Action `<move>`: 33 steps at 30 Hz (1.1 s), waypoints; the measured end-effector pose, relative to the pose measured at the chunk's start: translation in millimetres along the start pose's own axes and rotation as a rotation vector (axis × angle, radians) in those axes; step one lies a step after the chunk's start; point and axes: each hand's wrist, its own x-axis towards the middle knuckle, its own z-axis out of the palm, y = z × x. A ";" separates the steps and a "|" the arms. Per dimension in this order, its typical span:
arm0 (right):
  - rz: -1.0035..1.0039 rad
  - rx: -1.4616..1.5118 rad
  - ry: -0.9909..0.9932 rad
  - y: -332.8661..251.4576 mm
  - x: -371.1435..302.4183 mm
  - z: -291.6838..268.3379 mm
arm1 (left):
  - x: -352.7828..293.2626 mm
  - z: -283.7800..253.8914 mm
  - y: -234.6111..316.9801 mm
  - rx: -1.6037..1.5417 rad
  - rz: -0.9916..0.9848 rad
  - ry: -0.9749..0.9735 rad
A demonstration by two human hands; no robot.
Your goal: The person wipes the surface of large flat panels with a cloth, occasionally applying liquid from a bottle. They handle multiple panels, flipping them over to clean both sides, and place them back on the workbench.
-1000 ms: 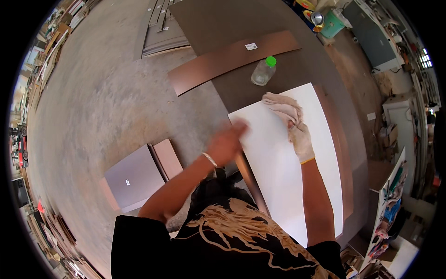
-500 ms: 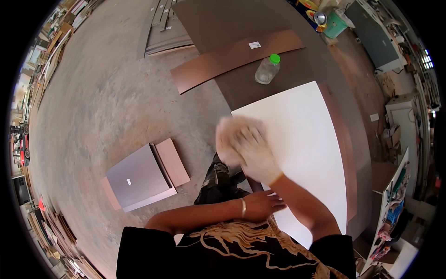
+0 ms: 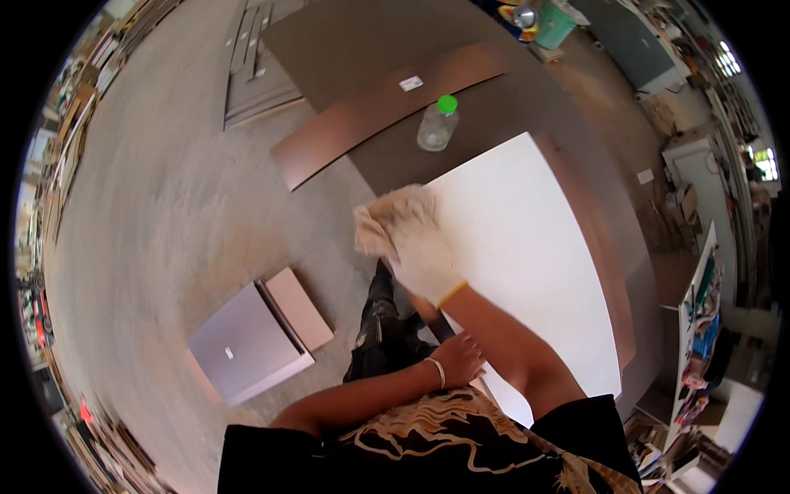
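Observation:
A white panel [image 3: 535,255] lies flat on a dark brown board [image 3: 510,107]. My right hand [image 3: 424,263], in a pale glove, presses a crumpled off-white cloth [image 3: 395,214] against the panel's left edge near its far corner. My left hand [image 3: 461,358], bare with a bracelet at the wrist, rests on the panel's near left edge, fingers curled over it. A clear plastic bottle [image 3: 436,123] with a green cap stands on the dark board just beyond the panel.
A long reddish-brown strip [image 3: 362,107] lies across the far board. On the concrete floor at left sit a grey panel [image 3: 243,346] and a pinkish one [image 3: 300,305]. More boards [image 3: 255,74] lie further off. Shelves and clutter line the right side.
My right hand with the cloth swept from the panel's far part down along its left edge, then back up a little. My left hand drew back from the panel's left edge to its near edge.

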 end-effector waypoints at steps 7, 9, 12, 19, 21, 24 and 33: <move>0.047 -0.041 -0.008 3.2 22.0 0.0 | 4.5 20.2 -8.6 -0.191 -0.047 0.067; 0.000 -0.002 0.008 8.6 8.1 -5.5 | 4.7 14.9 -7.1 -0.015 0.000 -0.035; 0.099 -0.052 0.091 64.0 2.1 -24.5 | 4.7 7.0 -3.3 0.152 0.077 0.207; -0.092 -0.005 -0.088 0.4 -1.2 4.0 | 9.3 18.1 -2.7 -0.435 -0.094 0.385; -0.110 0.071 -0.101 -1.9 4.5 1.1 | 7.0 12.2 -3.4 -0.352 -0.115 0.191; -0.004 0.066 0.010 19.4 11.9 -25.2 | 12.1 22.5 -9.4 -0.069 0.039 0.207; -0.129 -0.007 -0.324 44.5 -104.8 -43.4 | 12.3 27.0 -3.7 -0.123 -0.009 0.164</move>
